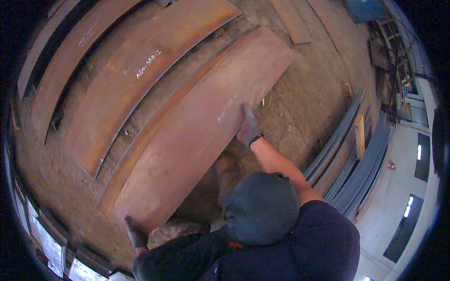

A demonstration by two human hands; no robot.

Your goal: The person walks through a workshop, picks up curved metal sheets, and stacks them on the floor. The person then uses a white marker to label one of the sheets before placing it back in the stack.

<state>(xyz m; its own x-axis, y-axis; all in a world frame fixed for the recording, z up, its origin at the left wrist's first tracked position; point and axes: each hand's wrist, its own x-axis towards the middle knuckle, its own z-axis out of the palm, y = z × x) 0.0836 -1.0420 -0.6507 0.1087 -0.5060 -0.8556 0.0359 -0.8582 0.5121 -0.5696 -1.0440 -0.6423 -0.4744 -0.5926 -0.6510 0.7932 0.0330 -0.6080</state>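
Neither of my own hands comes into view. Just in front, a person in a dark cap and dark shirt bends forward, seen from above and behind. That person's gloved right hand lies on the near long edge of a curved rusty steel plate, thumb over its face. Their gloved left hand touches the plate's lower-left end. The plate is tilted, its near edge raised off the ground. White chalk marks show on its face. What the fingers do beneath the edge is hidden.
Beyond lies another chalk-marked steel plate, with more curved plates at far left. A narrow steel strip rests on the dirt floor at the top. Stacked bent plates and a wooden piece stand right, near a white wall.
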